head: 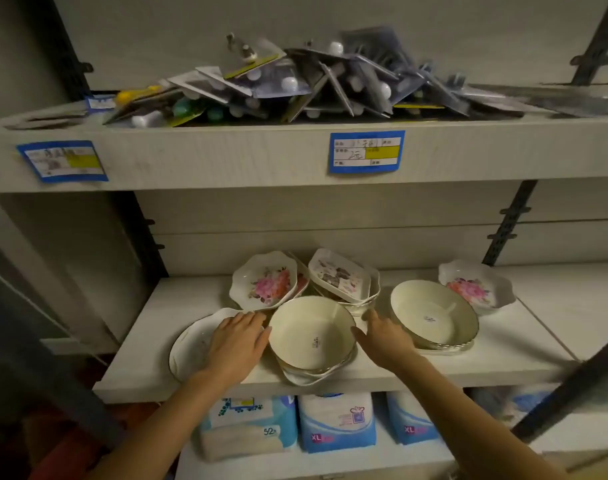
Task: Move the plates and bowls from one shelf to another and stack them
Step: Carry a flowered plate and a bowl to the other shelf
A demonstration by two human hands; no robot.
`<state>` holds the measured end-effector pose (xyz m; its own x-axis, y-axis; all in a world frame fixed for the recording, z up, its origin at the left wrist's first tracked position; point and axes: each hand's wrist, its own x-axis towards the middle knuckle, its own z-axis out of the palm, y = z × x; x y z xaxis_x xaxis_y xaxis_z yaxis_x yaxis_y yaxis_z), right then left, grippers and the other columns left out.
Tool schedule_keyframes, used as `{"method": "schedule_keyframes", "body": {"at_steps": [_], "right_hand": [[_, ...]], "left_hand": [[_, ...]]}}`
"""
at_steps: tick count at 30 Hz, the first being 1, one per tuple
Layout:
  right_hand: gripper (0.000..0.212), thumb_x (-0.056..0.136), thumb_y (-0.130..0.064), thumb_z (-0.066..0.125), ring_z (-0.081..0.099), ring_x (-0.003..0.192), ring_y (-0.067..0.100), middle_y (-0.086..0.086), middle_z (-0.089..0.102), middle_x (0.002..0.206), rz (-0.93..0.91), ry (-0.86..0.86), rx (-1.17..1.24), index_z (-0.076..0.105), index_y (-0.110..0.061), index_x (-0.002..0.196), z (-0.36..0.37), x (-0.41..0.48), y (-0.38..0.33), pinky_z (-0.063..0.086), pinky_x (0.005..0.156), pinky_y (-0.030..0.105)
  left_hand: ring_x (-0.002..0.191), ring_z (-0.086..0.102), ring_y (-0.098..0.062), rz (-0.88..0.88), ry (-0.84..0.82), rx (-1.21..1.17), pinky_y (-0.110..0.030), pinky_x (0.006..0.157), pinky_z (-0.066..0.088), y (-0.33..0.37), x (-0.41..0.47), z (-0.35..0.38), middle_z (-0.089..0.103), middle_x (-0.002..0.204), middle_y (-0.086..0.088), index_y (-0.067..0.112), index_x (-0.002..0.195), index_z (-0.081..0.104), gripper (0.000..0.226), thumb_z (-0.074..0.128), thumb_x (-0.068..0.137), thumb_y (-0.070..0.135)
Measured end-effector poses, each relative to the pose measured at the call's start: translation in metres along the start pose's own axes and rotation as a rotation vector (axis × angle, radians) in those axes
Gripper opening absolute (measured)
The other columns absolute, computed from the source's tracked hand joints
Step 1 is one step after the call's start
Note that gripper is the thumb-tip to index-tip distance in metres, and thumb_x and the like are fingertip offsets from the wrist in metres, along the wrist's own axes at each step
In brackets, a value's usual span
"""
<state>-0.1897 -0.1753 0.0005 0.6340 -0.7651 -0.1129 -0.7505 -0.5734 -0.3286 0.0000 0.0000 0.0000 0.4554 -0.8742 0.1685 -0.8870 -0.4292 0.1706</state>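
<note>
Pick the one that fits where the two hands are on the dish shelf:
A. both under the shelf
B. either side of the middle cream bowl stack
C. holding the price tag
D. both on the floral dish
B: the left hand and right hand flank the middle cream bowl stack, open.

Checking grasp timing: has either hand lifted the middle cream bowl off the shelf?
No: the cream bowl sits on its stack, with left hand and right hand open beside it.

Open hands (238, 344) (385, 337) flank the cream bowl (311, 332) on the shelf (503, 355).
</note>
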Motion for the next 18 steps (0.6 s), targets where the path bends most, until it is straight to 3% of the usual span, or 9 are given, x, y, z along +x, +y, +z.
{"method": "schedule_keyframes", "body": {"at_steps": [7, 10, 13, 15, 18], "right_hand": [[0.037, 0.094, -0.039, 0.044, 0.063, 0.093, 0.022, 0.008, 0.065, 0.100, 0.156, -0.188, 0.044, 0.059, -0.009, 0.108, 0.008, 0.020, -0.014, 0.052, 0.081, 0.032], [0.030, 0.094, -0.031, 0.043, 0.060, 0.088, 0.020, 0.006, 0.061, 0.094, 0.174, -0.221, 0.027, 0.060, -0.008, 0.103, 0.009, 0.025, -0.013, 0.050, 0.078, 0.029], [0.028, 0.094, -0.025, 0.043, 0.060, 0.090, 0.022, 0.011, 0.065, 0.103, 0.139, -0.249, 0.048, 0.059, -0.007, 0.107, 0.007, 0.029, -0.013, 0.051, 0.081, 0.030], [0.028, 0.093, -0.022, 0.041, 0.057, 0.084, 0.022, 0.010, 0.064, 0.097, 0.112, -0.229, 0.036, 0.060, -0.006, 0.105, 0.002, 0.028, -0.013, 0.048, 0.072, 0.029], [0.021, 0.092, -0.021, 0.039, 0.052, 0.072, 0.022, 0.007, 0.056, 0.080, 0.091, -0.167, 0.017, 0.055, -0.009, 0.085, -0.007, 0.022, -0.010, 0.038, 0.059, 0.026]], "left_hand": [[0.111, 0.053, -0.011, -0.088, -0.008, -0.032, -0.026, 0.095, 0.039, -0.030, -0.012, 0.004, 0.060, 0.124, 0.005, 0.021, 0.122, 0.053, 0.036, 0.033, 0.096, 0.036], [0.105, 0.054, -0.012, -0.099, -0.003, -0.013, -0.025, 0.089, 0.040, -0.039, -0.016, 0.007, 0.062, 0.116, 0.004, 0.021, 0.113, 0.057, 0.032, 0.034, 0.096, 0.035], [0.095, 0.055, -0.013, -0.142, 0.020, -0.028, -0.024, 0.079, 0.041, -0.039, -0.018, 0.010, 0.065, 0.103, 0.003, 0.019, 0.099, 0.061, 0.025, 0.040, 0.093, 0.033], [0.091, 0.056, -0.014, -0.196, 0.039, -0.052, -0.027, 0.076, 0.044, -0.039, -0.018, 0.011, 0.066, 0.099, 0.001, 0.017, 0.093, 0.060, 0.023, 0.044, 0.092, 0.032], [0.098, 0.056, -0.018, -0.317, 0.043, -0.008, -0.031, 0.079, 0.046, -0.047, -0.018, 0.011, 0.063, 0.105, -0.003, 0.014, 0.100, 0.058, 0.025, 0.044, 0.091, 0.033]]}}
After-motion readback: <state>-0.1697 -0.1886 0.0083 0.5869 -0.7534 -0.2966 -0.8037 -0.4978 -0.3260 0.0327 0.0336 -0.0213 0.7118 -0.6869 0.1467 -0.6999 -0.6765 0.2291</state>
